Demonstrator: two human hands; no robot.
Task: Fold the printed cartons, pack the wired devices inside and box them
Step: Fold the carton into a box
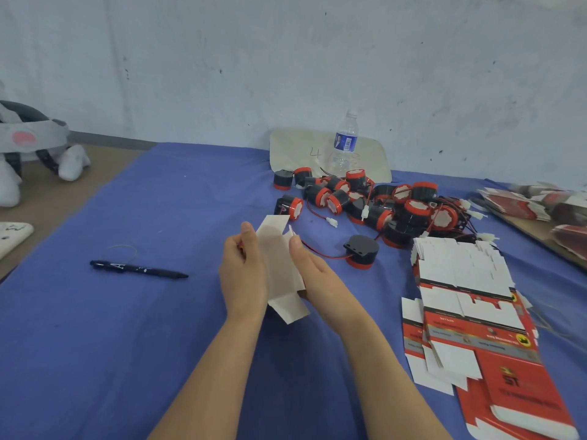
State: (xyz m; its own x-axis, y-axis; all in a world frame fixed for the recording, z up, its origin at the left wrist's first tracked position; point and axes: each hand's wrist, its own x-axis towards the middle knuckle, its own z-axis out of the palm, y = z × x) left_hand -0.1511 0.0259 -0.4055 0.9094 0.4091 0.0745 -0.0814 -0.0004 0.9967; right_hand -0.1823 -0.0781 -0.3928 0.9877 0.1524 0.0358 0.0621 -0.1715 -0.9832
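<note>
I hold an unfolded carton (279, 268) upright between both hands over the blue cloth, its plain white inside facing me. My left hand (243, 274) grips its left edge and my right hand (313, 274) grips its right edge. A single black and red wired device (362, 250) lies just right of my right hand, its red wire running toward the carton. A heap of several such devices (374, 201) sits behind it. A fanned stack of flat red and white printed cartons (470, 312) lies at the right.
A black pen (138, 268) lies left of my hands on the blue cloth (127, 344). A water bottle (344, 144) stands before a white board at the wall. More flat cartons (540, 204) lie at the far right edge. A headset (28, 144) rests at far left.
</note>
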